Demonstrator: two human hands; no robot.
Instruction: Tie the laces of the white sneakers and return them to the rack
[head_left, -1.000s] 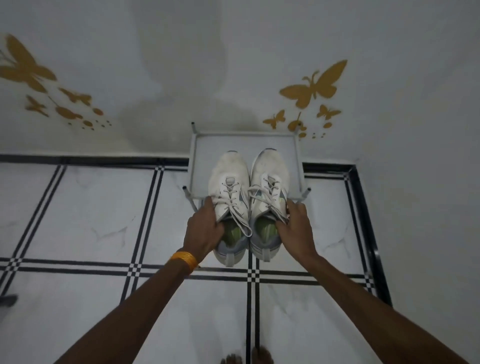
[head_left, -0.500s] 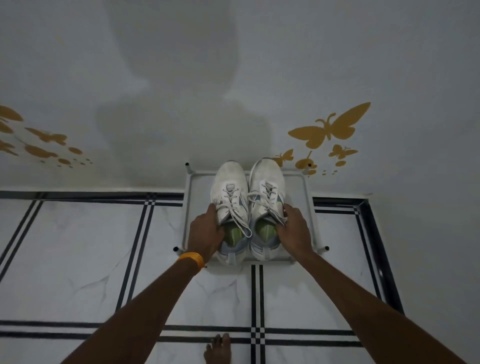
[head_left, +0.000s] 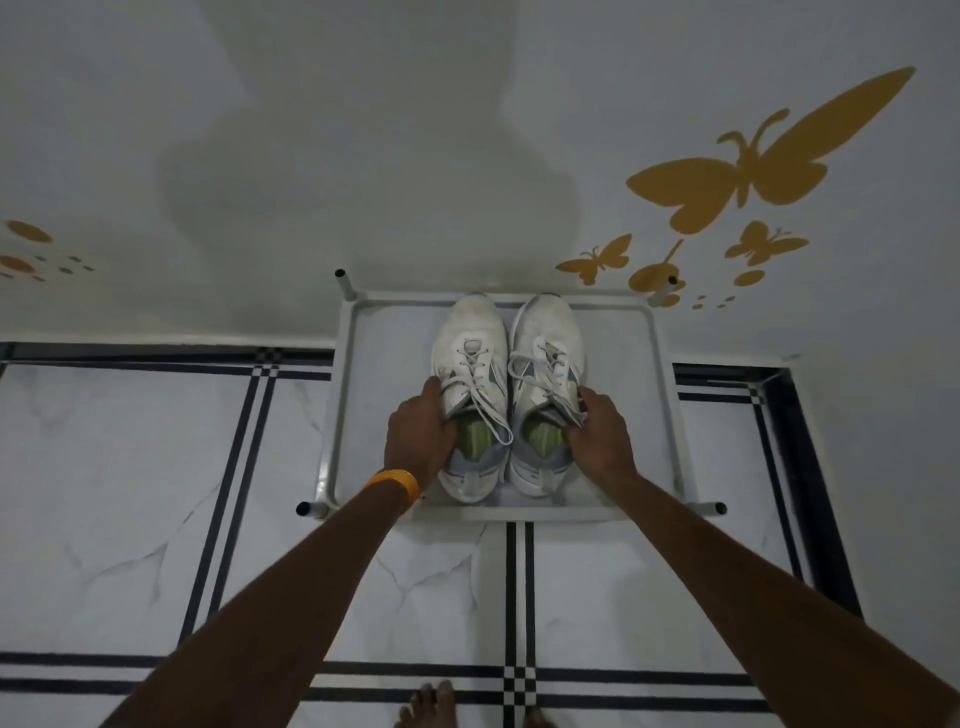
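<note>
Two white sneakers sit side by side on the top shelf of the grey rack (head_left: 660, 395), toes toward the wall. My left hand (head_left: 421, 431) grips the outer side of the left sneaker (head_left: 470, 364) near its opening. My right hand (head_left: 597, 436) grips the outer side of the right sneaker (head_left: 545, 358) the same way. Both shoes have green insoles and white laces; one lace end of the left shoe hangs loose across its opening. Whether bows are tied I cannot tell.
The rack stands against a white wall with gold butterfly stickers (head_left: 748, 171). Its four corner posts stick up, such as the front left post (head_left: 304, 509). The floor is white marble tile with black stripes (head_left: 517, 597). My bare toes (head_left: 431, 701) show at the bottom.
Both hands carried the sneakers forward over the rack, from hanging off its front edge to resting fully on the shelf. The camera moved closer to the wall.
</note>
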